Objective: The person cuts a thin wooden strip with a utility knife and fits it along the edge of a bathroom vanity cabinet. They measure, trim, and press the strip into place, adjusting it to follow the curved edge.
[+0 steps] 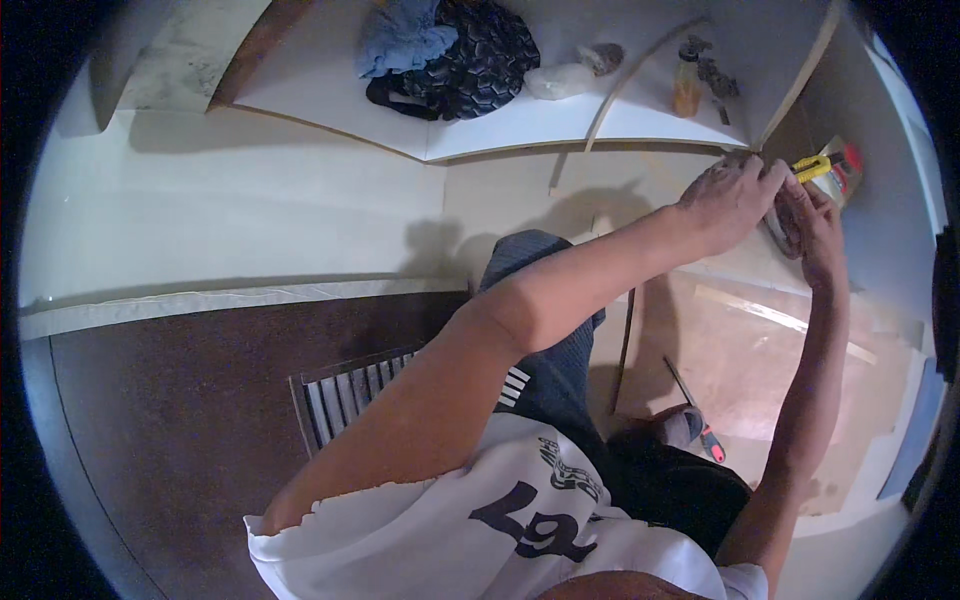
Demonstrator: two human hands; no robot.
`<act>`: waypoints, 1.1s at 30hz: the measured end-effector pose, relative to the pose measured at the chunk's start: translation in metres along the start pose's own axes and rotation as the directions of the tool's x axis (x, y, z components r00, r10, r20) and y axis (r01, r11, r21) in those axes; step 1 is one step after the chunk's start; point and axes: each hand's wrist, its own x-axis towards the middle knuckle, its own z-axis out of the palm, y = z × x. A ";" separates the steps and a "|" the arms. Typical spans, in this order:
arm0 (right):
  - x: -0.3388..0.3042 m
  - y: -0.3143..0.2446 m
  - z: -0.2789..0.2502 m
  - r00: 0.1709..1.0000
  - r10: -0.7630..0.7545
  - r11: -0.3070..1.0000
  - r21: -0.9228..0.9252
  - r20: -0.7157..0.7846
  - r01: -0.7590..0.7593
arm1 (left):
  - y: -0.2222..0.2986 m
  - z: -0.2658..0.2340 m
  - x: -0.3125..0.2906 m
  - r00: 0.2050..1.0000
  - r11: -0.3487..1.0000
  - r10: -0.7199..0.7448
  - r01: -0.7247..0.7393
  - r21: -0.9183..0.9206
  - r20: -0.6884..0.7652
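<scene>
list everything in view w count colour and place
Cabinet: 1, white, top
Cloth: 1, blue, cabinet left
Quilted item: 1, black, beside cloth
Plastic bag: 1, whitish, cabinet middle
Bottle: 1, orange, cabinet right
Strip: 1, brown, across cabinet edge
Cutter: 1, yellow, upper right
Packet: 1, reddish, beyond cutter
Tool: 1, red handle, lower right
Slatted panel: 1, grey, lower left
Shirt: 1, white, bottom
Trousers: 1 pair, dark, centre
Left hand: 1, bare, by cutter
Right hand: 1, bare, by cutter

cannot see the inner end of the yellow cutter (pixel 813 168), hidden among fingers of left hand (pixel 733 200) and right hand (pixel 820 232); cannot name the dark rounded shape (pixel 784 228) partly behind them, nor small dark bits (pixel 718 78) beside the bottle (pixel 687 88); lose the blue cloth (pixel 405 42) past the upper edge
</scene>
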 end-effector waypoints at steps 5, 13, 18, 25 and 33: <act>-0.006 -0.012 0.001 0.994 -0.040 0.998 0.061 0.106 0.034 | 0.000 -0.007 0.002 1.000 0.998 -0.022 0.022 -0.052 0.011; -0.008 -0.010 0.012 0.990 -0.115 0.993 -0.047 -0.077 0.112 | 0.001 0.003 0.006 0.974 0.910 -0.076 -0.020 -0.414 -0.214; -0.006 -0.012 0.011 0.981 -0.190 0.979 -0.087 -0.032 0.187 | 0.002 -0.012 0.005 0.989 0.869 -0.096 0.027 -0.493 -0.116; -0.011 -0.006 0.021 0.984 -0.180 0.971 -0.161 -0.013 0.175 | 0.004 -0.007 0.005 0.961 0.898 -0.248 0.181 -0.402 -0.122; -0.012 -0.013 0.018 0.988 -0.138 0.985 -0.095 0.073 0.145 | 0.004 -0.002 0.005 0.939 0.905 -0.268 0.169 -0.391 -0.214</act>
